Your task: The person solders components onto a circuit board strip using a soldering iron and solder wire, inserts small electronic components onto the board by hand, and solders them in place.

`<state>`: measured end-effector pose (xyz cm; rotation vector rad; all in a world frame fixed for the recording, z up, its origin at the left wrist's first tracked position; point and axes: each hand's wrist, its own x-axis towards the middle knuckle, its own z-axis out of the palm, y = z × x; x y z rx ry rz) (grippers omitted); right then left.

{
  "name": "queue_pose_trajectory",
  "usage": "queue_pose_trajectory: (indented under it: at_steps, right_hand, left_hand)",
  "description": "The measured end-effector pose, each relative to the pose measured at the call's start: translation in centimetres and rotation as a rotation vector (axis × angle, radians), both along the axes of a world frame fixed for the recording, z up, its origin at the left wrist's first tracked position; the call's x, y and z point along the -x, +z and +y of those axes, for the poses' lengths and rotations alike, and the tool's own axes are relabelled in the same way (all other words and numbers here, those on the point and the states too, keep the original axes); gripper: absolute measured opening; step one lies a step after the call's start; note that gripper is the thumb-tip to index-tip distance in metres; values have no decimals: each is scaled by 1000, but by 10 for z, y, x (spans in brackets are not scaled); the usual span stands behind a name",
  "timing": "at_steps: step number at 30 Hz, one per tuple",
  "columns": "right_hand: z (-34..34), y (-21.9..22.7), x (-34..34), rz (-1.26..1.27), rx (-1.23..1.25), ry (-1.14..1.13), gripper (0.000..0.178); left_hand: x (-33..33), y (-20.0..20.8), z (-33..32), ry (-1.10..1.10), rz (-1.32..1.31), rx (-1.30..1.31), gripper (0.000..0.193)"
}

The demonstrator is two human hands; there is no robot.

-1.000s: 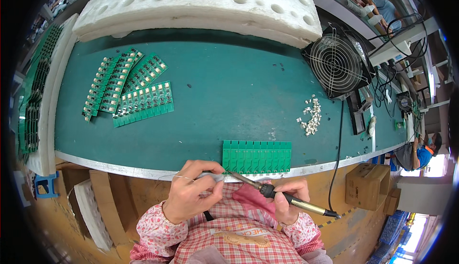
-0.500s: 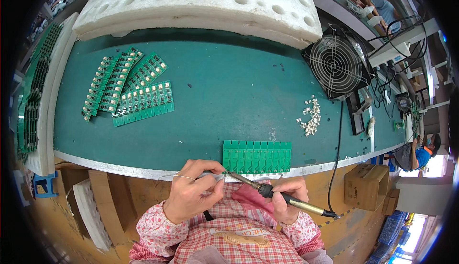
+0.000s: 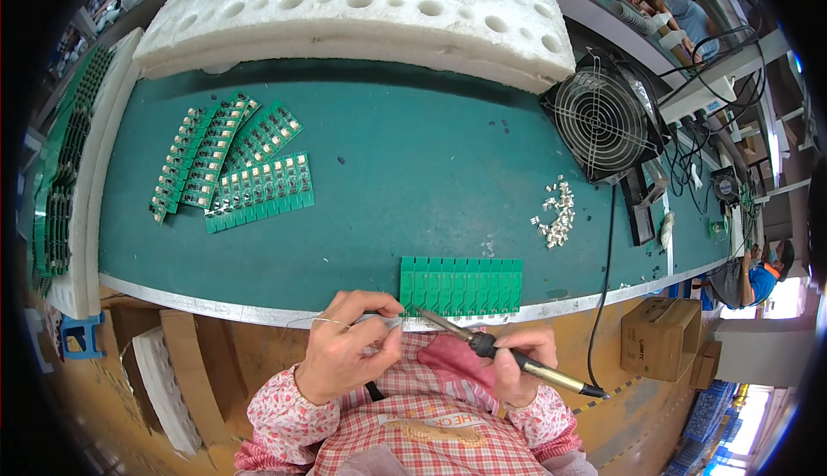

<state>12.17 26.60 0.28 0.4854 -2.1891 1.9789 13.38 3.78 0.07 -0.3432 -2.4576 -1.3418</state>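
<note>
A green circuit board [image 3: 462,285] lies at the table's near edge, its row of small parts along the near side. My right hand [image 3: 524,364] grips a soldering iron [image 3: 536,369] by its handle. The iron slants up and left, its tip at the board's near left corner. Pinched in my left hand [image 3: 355,338] is a thin solder wire [image 3: 301,319], which trails out to the left. The fingertips of that hand are at the same corner of the board, and they hide the wire's end.
Several populated circuit boards [image 3: 260,192] lie overlapped at the left. Small white components [image 3: 556,213] are heaped at the right, near a black fan [image 3: 600,118] and the iron's cord [image 3: 610,252]. A white foam block [image 3: 353,24] spans the back; more boards [image 3: 65,174] stand at the far left.
The iron's tip has shifted slightly to the right along the board's near edge. My left hand has stayed nearly still, still pinching the wire.
</note>
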Motion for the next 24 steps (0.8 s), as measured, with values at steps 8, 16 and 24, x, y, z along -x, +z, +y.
queue_pose_trajectory:
  at_steps: [8,16,24]
  right_hand:
    - [45,15,44,353,-479,-84,16]
    - [57,5,66,228,-589,72,43]
    - [47,12,67,189,-489,-8,35]
  left_hand:
    - [3,9,3,97,-155,-310,13]
    - [41,24,-13,-217,-88,169,35]
    - [58,31,-20,-274,-174,118,24]
